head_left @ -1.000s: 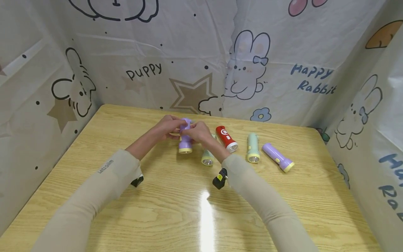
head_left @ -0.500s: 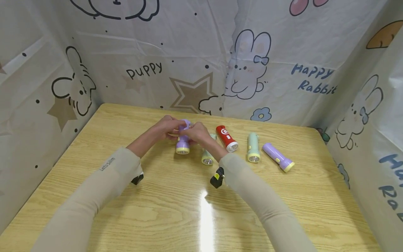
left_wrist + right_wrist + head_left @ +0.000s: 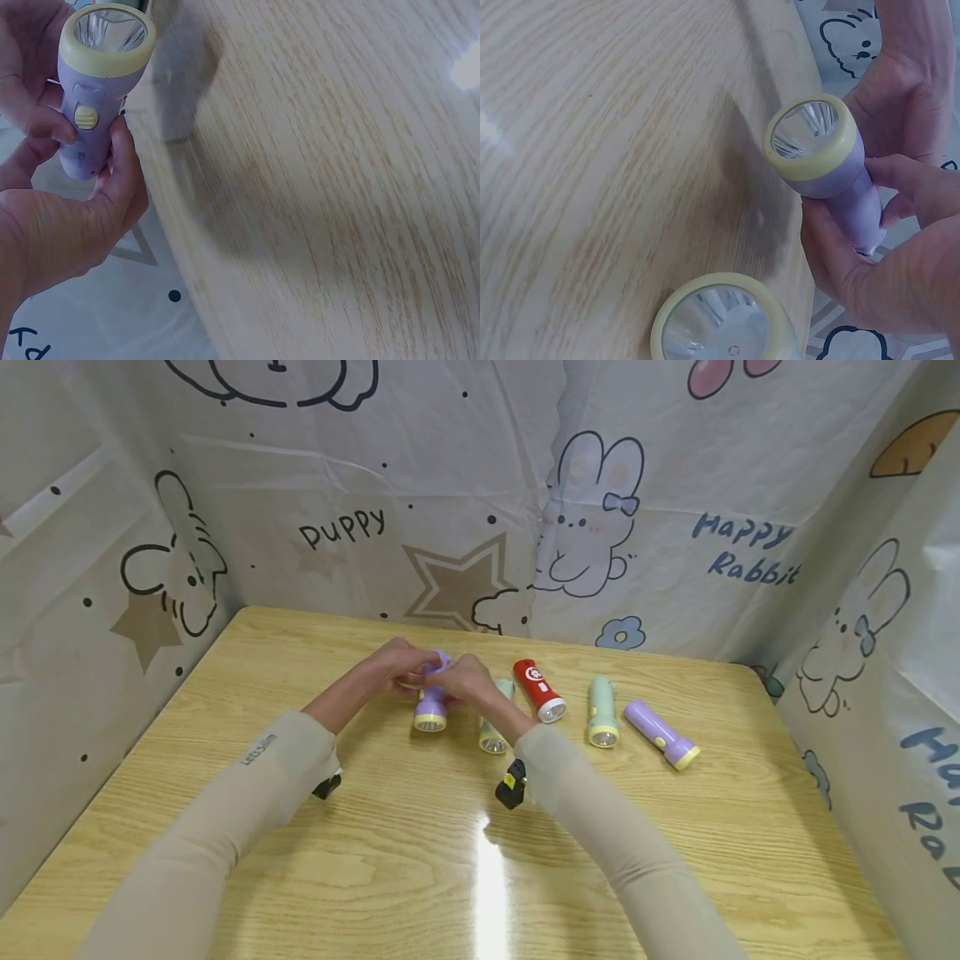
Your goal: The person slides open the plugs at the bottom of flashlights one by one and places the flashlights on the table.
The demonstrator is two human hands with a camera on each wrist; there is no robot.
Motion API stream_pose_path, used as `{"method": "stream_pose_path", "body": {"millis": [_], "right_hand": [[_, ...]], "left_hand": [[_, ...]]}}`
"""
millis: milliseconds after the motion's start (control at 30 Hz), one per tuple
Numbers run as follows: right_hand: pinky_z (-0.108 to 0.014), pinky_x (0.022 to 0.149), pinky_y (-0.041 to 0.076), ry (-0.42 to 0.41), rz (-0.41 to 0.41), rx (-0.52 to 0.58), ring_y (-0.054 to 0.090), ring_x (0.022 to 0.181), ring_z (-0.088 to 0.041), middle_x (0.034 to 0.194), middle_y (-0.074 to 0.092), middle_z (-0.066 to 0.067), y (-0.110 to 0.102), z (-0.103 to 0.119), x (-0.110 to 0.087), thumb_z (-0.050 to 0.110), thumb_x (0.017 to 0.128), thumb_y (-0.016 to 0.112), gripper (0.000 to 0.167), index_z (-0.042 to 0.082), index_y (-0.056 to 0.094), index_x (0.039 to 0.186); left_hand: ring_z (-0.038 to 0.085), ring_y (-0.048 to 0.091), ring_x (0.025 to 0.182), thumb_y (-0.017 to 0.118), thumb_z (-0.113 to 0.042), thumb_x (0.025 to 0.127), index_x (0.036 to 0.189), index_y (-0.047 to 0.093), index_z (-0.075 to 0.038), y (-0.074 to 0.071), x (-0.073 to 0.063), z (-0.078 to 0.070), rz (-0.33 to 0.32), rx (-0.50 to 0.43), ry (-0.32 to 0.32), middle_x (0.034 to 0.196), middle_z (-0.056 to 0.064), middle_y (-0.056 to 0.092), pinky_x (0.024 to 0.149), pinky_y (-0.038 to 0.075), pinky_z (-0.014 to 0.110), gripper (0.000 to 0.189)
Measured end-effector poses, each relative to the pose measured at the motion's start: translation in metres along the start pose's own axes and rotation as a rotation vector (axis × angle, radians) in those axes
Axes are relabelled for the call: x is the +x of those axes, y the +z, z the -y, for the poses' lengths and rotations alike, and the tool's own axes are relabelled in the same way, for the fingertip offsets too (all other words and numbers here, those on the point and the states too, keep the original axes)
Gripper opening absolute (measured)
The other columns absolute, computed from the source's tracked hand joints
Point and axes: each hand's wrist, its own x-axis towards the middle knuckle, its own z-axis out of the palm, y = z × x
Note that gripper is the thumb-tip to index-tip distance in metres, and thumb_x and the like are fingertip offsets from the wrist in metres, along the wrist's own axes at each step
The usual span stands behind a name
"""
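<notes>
Both my hands hold a purple flashlight [image 3: 431,708] with a yellow rim, near the back of the table. Its lens faces toward me, and a yellow switch shows in the left wrist view. My left hand [image 3: 393,663] grips the tail end from the left, fingers and thumb around it. From the right, my right hand [image 3: 907,247] pinches the body just behind the head. A pale green flashlight [image 3: 492,737] lies partly hidden under my right wrist; its yellow-rimmed lens [image 3: 716,330] shows close by in the right wrist view.
To the right lie a red flashlight [image 3: 538,690] with a white rim, another pale green flashlight [image 3: 602,712] and a second purple flashlight [image 3: 662,734]. The wooden table [image 3: 405,852] meets a printed cloth [image 3: 442,485] at the back and sides.
The held purple flashlight has shifted slightly left and toward me. My right hand has moved a little left with it, showing more of the green flashlight. The other flashlights have stayed put.
</notes>
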Motion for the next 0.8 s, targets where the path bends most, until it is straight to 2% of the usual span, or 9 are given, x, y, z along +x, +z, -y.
{"method": "stream_pose_path", "body": {"millis": [100, 200, 367, 600, 800], "right_hand": [[-0.039, 0.078, 0.061, 0.008, 0.0, -0.012, 0.069, 0.078, -0.029, 0.097, 0.06, -0.016, 0.0009, -0.0007, 0.0005, 0.013, 0.083, 0.082, 0.041, -0.01, 0.057, 0.107], [-0.04, 0.08, 0.061, 0.013, -0.013, -0.033, 0.069, 0.079, -0.03, 0.098, 0.06, -0.018, 0.0022, -0.0001, 0.0004, 0.016, 0.082, 0.083, 0.048, -0.011, 0.056, 0.112], [-0.039, 0.081, 0.06, 0.038, -0.025, -0.022, 0.068, 0.081, -0.03, 0.101, 0.058, -0.018, 0.0043, 0.0002, 0.0008, 0.015, 0.082, 0.083, 0.051, -0.01, 0.054, 0.114], [-0.037, 0.079, 0.061, 0.033, -0.015, -0.024, 0.069, 0.083, -0.03, 0.1, 0.061, -0.018, 0.0061, -0.0029, 0.002, 0.015, 0.084, 0.081, 0.046, -0.01, 0.055, 0.113], [-0.033, 0.075, 0.061, 0.031, -0.005, -0.003, 0.069, 0.085, -0.03, 0.101, 0.059, -0.018, 0.0076, -0.0063, 0.0016, 0.015, 0.084, 0.081, 0.049, -0.011, 0.053, 0.116]], "left_hand": [[0.019, 0.063, 0.087, 0.066, -0.017, 0.092, 0.11, 0.056, 0.003, -0.0008, 0.0022, 0.0017, 0.001, 0.001, -0.009, 0.11, 0.013, 0.056, 0.08, 0.059, 0.033, 0.028], [0.016, 0.063, 0.081, 0.067, -0.018, 0.092, 0.105, 0.055, 0.001, -0.0015, 0.0036, 0.0031, -0.004, 0.012, -0.013, 0.104, 0.011, 0.054, 0.077, 0.059, 0.032, 0.026], [0.013, 0.061, 0.075, 0.068, -0.019, 0.092, 0.101, 0.054, -0.001, -0.0017, 0.0038, 0.0032, -0.009, 0.037, -0.016, 0.098, 0.008, 0.052, 0.071, 0.059, 0.029, 0.024], [0.014, 0.061, 0.074, 0.068, -0.02, 0.092, 0.106, 0.053, 0.001, -0.0021, 0.0051, 0.0031, -0.005, 0.055, -0.049, 0.1, 0.009, 0.054, 0.066, 0.058, 0.025, 0.03], [0.013, 0.059, 0.071, 0.069, -0.019, 0.092, 0.105, 0.053, 0.002, -0.0017, 0.005, 0.0036, -0.005, 0.065, -0.062, 0.097, 0.009, 0.052, 0.069, 0.059, 0.026, 0.029]]}}
